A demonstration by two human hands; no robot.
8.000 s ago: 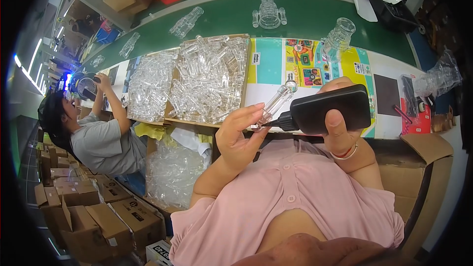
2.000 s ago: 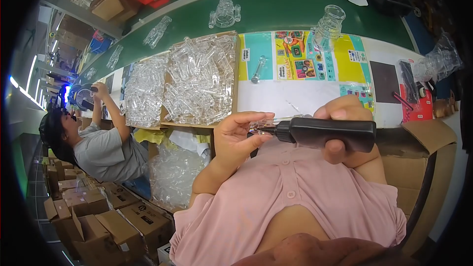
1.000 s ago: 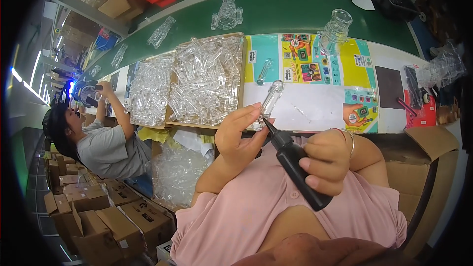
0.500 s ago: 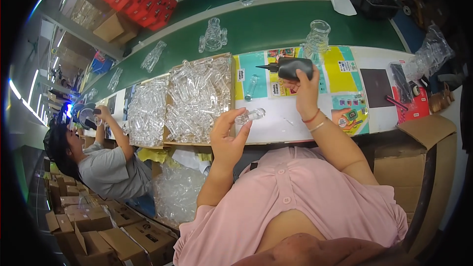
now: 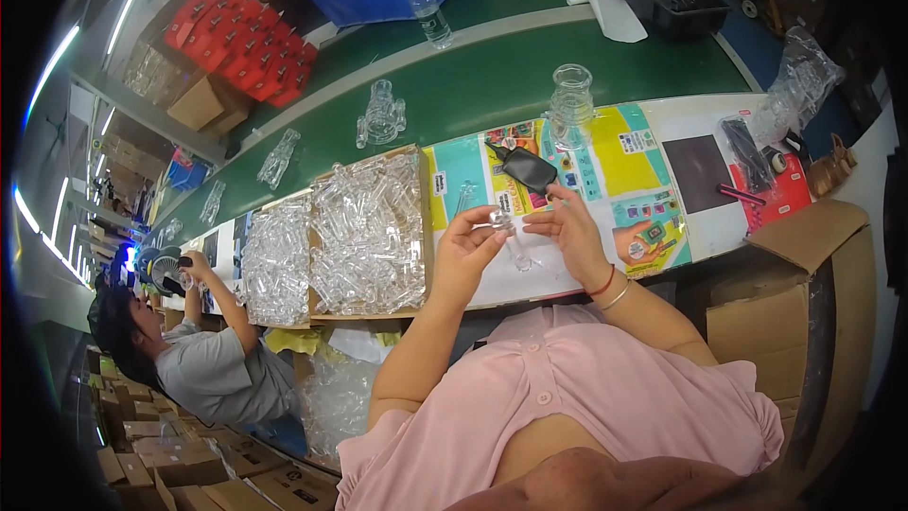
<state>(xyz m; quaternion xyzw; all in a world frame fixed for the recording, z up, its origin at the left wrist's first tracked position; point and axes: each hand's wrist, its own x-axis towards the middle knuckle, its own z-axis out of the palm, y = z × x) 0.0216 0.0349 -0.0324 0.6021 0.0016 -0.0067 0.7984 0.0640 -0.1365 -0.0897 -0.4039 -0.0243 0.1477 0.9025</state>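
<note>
You hold the small clear glass piece (image 5: 503, 223) between both hands, above the tabletop (image 5: 530, 270). Left hand (image 5: 465, 254) pinches its upper end; right hand (image 5: 574, 232) has fingers closed lightly beside it. Long axis appears to run down and rightward from the left grip, though the glass is hard to read. Judged step: inspection in hand. Next move calls for a steady pinch and a slow turn. Black tool (image 5: 526, 167) lies just beyond the right grip.

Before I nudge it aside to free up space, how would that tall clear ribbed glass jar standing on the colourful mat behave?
The tall clear ribbed glass jar looks like thick glass, so probably heavy for its size and breakable. It stands upright and taller than wide, so a high push might tip it; on its round side it would likely roll across the colourful mat.
</note>
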